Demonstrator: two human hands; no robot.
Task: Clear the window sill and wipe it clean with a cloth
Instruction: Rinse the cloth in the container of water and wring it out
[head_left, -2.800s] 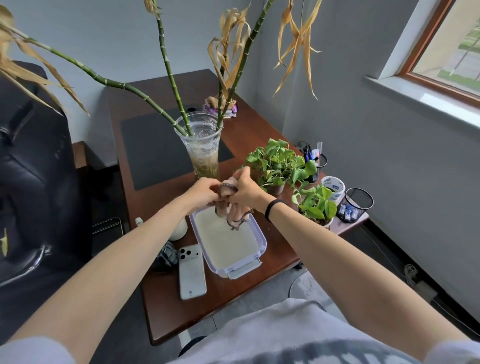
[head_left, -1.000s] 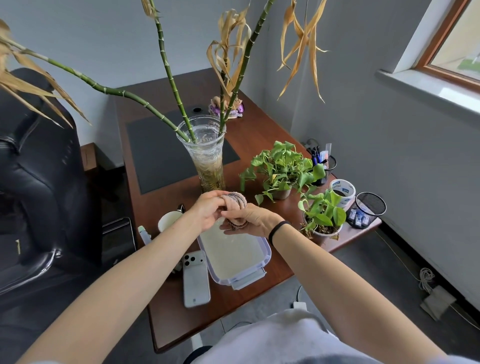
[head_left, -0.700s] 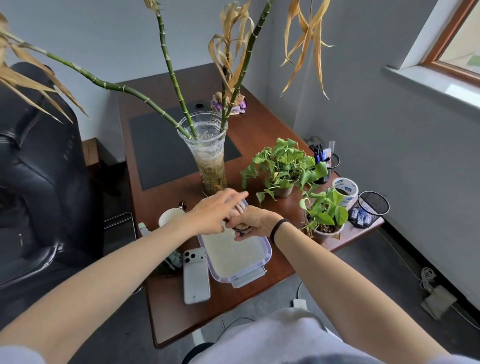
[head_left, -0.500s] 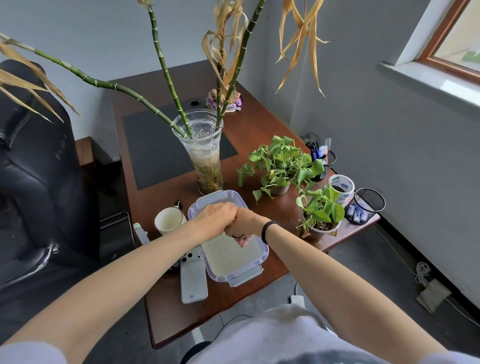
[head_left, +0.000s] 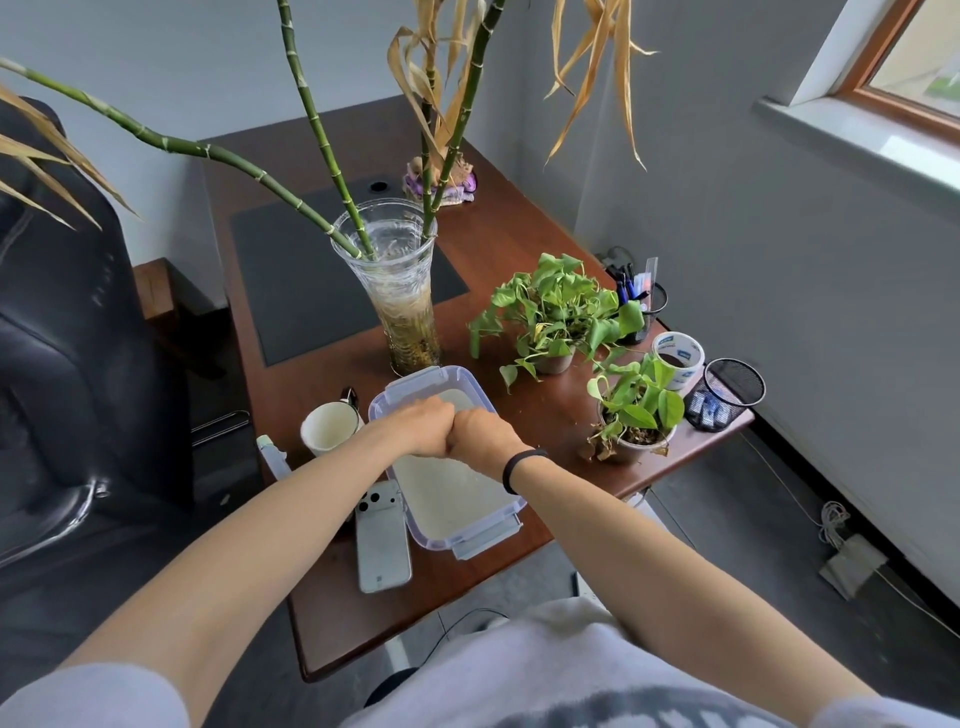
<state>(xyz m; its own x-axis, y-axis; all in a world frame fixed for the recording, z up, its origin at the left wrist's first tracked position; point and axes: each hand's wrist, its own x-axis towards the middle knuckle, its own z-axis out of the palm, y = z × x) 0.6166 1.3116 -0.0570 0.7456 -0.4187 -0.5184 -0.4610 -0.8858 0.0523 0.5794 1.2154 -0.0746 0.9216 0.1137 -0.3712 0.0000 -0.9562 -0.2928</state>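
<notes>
The cloth cannot be seen under the left hand (head_left: 421, 428) and right hand (head_left: 480, 437) — knuckles touching, fingers curled down over the milky container (head_left: 415, 375) on the table (head_left: 519, 270); what either grip clamps cannot be told. The window sill (head_left: 857, 140) lies well off to their upper right.

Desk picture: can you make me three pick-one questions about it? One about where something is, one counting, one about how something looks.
1. Where is the phone? A. left of the plastic box B. on the floor C. on the chair
2. How many leafy potted plants stand on the desk? A. one B. two C. five
3. The plastic box is: A. lidded B. upside down C. open
Answers: 1 A, it lies beside the box's left side; 2 B, two stand near the right edge; 3 C, pale liquid shows, no lid on.
</notes>
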